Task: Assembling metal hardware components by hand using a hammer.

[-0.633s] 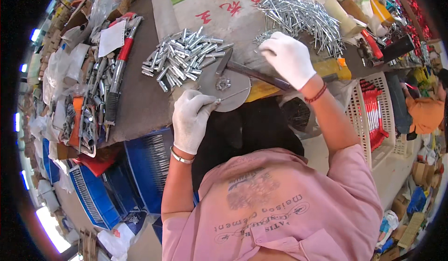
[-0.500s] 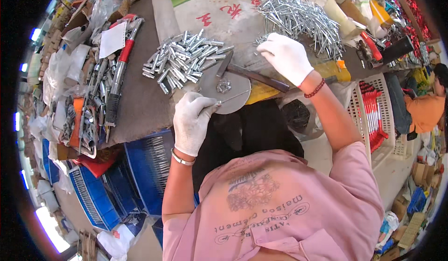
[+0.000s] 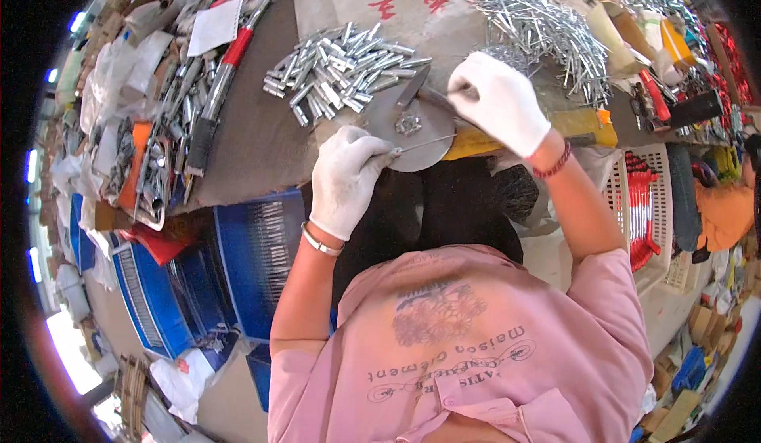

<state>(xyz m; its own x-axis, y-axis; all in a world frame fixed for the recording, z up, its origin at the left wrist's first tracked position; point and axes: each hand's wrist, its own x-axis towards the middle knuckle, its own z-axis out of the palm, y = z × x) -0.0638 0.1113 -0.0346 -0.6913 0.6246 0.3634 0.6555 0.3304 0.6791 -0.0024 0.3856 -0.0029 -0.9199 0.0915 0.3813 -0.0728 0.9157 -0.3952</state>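
My left hand (image 3: 345, 181), in a white glove, pinches one end of a thin metal rod (image 3: 428, 142) between thumb and forefinger. The rod points right across the front of a round grey disc (image 3: 428, 156). Small shiny metal pieces (image 3: 408, 124) lie on the disc. Behind them is a hammer (image 3: 414, 86), its handle running right beneath my right hand (image 3: 503, 104). That gloved hand is curled, slightly blurred, and hides most of the handle; whether it grips the handle or something small is hidden. A pile of metal sleeves (image 3: 345, 70) lies beyond my left hand.
A heap of long metal pins (image 3: 555, 35) lies at the back right. Tools and loose metal parts (image 3: 170, 126) crowd the table's left side. Blue bins (image 3: 254, 253) stand below at left; a white crate (image 3: 654, 181) with red-handled tools stands at right. A person in orange (image 3: 725, 213) is far right.
My right hand has come down and left from beside the pin heap to over the hammer's handle. My left hand keeps the rod pinched. The whole view has shifted slightly.
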